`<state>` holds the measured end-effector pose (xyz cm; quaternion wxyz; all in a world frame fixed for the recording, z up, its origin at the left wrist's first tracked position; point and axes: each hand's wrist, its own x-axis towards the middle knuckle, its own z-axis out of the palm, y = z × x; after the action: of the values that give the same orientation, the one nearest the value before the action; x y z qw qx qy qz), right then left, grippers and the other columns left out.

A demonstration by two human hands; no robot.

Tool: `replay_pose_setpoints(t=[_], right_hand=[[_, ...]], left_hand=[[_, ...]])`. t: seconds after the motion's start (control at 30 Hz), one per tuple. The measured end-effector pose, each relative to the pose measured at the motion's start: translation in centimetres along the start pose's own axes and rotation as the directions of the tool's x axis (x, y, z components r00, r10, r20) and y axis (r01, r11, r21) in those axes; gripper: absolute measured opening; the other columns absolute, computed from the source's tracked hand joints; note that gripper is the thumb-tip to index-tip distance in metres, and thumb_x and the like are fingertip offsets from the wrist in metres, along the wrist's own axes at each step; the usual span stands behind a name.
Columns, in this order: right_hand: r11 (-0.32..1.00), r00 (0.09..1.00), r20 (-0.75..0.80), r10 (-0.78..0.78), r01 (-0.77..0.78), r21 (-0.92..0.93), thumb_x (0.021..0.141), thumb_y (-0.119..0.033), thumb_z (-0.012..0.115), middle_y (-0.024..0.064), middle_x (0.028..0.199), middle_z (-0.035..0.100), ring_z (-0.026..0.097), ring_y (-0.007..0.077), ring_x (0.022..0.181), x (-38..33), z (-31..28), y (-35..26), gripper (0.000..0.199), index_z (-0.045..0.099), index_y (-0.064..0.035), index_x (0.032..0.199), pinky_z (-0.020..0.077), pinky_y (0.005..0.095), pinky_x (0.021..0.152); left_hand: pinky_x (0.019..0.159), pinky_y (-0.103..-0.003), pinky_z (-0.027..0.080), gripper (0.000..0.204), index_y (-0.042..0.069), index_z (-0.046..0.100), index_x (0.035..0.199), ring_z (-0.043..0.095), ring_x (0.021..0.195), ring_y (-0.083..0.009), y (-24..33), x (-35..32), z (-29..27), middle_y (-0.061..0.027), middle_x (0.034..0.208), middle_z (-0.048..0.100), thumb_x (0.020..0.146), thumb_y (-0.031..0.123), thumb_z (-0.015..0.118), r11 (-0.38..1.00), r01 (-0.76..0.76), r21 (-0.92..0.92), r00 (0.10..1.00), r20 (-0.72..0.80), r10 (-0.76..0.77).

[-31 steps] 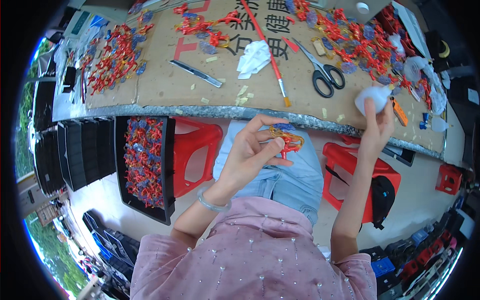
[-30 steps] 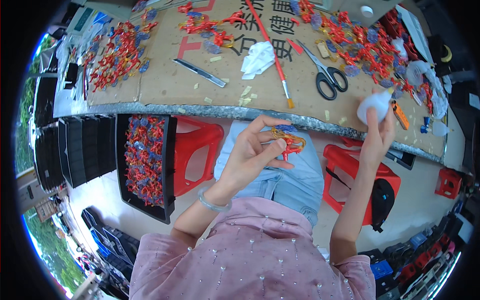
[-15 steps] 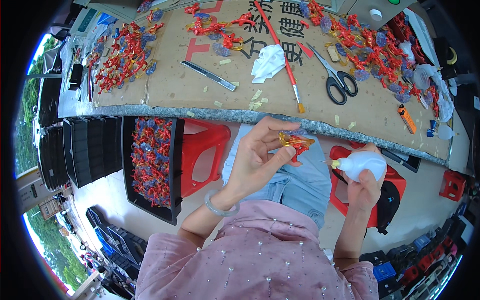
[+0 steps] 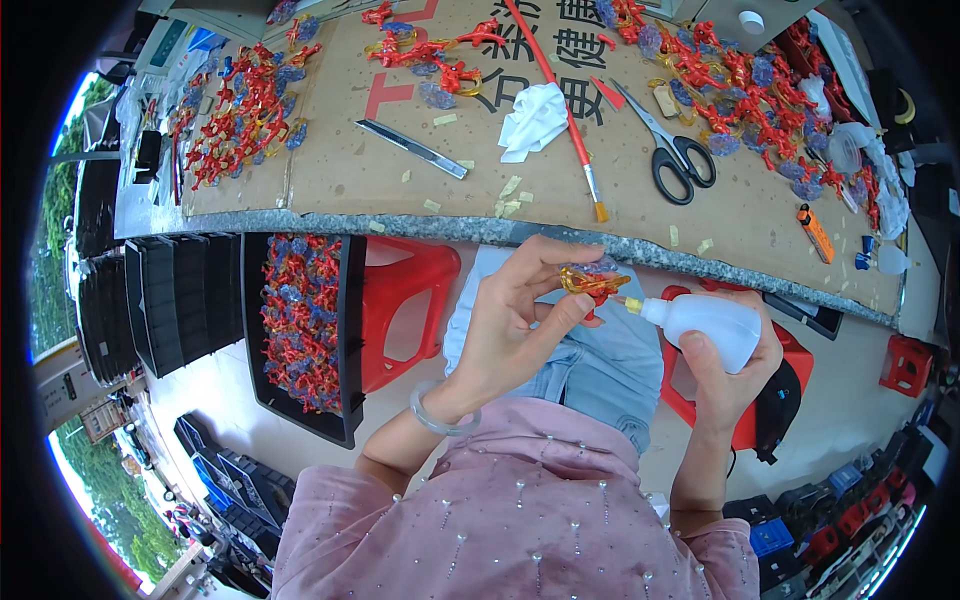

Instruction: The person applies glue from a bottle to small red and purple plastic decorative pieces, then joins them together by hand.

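Between the thumb and fingers of my left hand [image 4: 525, 315] is a small plastic figurine [image 4: 592, 282] in red, clear amber and violet. My right hand [image 4: 730, 375] is wrapped round a white squeeze bottle [image 4: 710, 328] with a yellow neck and a thin tip. The bottle lies on its side in the hand, its tip at the right side of the figurine; whether they touch I cannot tell. Both hands are over my lap, just in front of the table edge.
On the cardboard-covered table [image 4: 330, 190] are a utility knife [image 4: 412, 149], a red brush [image 4: 560, 95], scissors [image 4: 672, 150], crumpled tissue [image 4: 533, 120] and an orange knife [image 4: 815, 234]. Figurine piles lie left [image 4: 240, 125] and right [image 4: 750, 95]. A black crate [image 4: 352, 340] full of figurines stands beside a red stool [image 4: 415, 300].
My right hand has brought the squeeze bottle leftward, turning it level, so its tip is now at the figurine. My left hand has barely moved and still holds the figurine.
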<state>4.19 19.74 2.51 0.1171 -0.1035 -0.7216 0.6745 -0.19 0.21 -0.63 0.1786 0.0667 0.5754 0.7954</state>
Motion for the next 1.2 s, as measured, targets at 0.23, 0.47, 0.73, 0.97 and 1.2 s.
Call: replay_pose_setpoints(t=[0.23, 0.47, 0.73, 0.97, 1.2], right_hand=[[1.0, 1.0, 0.023, -0.003, 0.003, -0.004, 0.07, -0.01, 0.079, 0.0062, 0.085, 0.066, 0.06, 0.008, 0.073, -0.1, -0.2, 0.2, 0.03, 0.063, 0.0024, 0.092, 0.0463, 0.0207, 0.065], [1.0, 0.999, 0.037, -0.011, 0.012, -0.028, 0.069, -0.009, 0.079, 0.0062, 0.084, 0.066, 0.06, 0.0082, 0.074, -0.1, -0.1, 0.1, 0.031, 0.063, 0.0025, 0.092, 0.0466, 0.0207, 0.065], [0.988, 0.991, 0.054, -0.121, 0.125, -0.091, 0.071, -0.01, 0.07, 0.0114, 0.089, 0.067, 0.063, 0.0132, 0.076, 0.1, -2.0, 0.3, 0.034, 0.062, 0.0059, 0.1, 0.0485, 0.0232, 0.066], [1.0, 0.998, -0.061, 0.012, -0.012, 0.004, 0.082, -0.006, 0.062, 0.0188, 0.113, 0.063, 0.06, 0.0191, 0.104, 5.4, -4.3, 3.7, 0.046, 0.05, 0.0115, 0.124, 0.0461, 0.0319, 0.092], [0.966, 0.981, -0.065, -0.181, 0.165, -0.2, 0.085, -0.004, 0.066, 0.0167, 0.12, 0.059, 0.056, 0.0196, 0.107, 9.0, -4.6, 6.5, 0.042, 0.047, 0.0034, 0.123, 0.043, 0.0327, 0.095]], left_hand=[[0.079, -0.032, 0.059, 0.033, -0.006, 0.048, 0.121, 0.061, 0.106, -0.0236, 0.2, -0.1, 0.3, -0.0183, 0.115, 0.058, 0.089, -0.005, 0.057, 1.0, -0.012, 0.026, 1.0, 0.006, 0.012], [0.082, -0.028, 0.058, 0.037, -0.003, 0.053, 0.123, 0.059, 0.112, -0.0215, 0.1, -0.3, 0.4, -0.0109, 0.114, 0.059, 0.087, -0.012, 0.053, 0.997, -0.023, 0.076, 1.0, -0.006, 0.023], [0.08, -0.029, 0.058, 0.035, -0.004, 0.051, 0.123, 0.061, 0.106, -0.0213, 0.0, -0.1, 0.1, -0.0145, 0.113, 0.06, 0.089, -0.008, 0.054, 0.995, 0.004, 0.102, 1.0, 0.001, -0.004], [0.079, -0.03, 0.057, 0.036, -0.003, 0.047, 0.127, 0.064, 0.103, -0.0216, 0.5, 0.3, -0.3, -0.0199, 0.112, 0.063, 0.092, 0.003, 0.056, 0.977, 0.165, -0.135, 0.986, 0.059, -0.159], [0.081, -0.027, 0.056, 0.049, -0.003, 0.043, 0.133, 0.067, 0.095, -0.0197, 1.2, 0.3, -0.1, -0.0202, 0.104, 0.066, 0.086, -0.005, 0.054, 0.947, 0.278, -0.16, 0.96, 0.02, -0.279]])
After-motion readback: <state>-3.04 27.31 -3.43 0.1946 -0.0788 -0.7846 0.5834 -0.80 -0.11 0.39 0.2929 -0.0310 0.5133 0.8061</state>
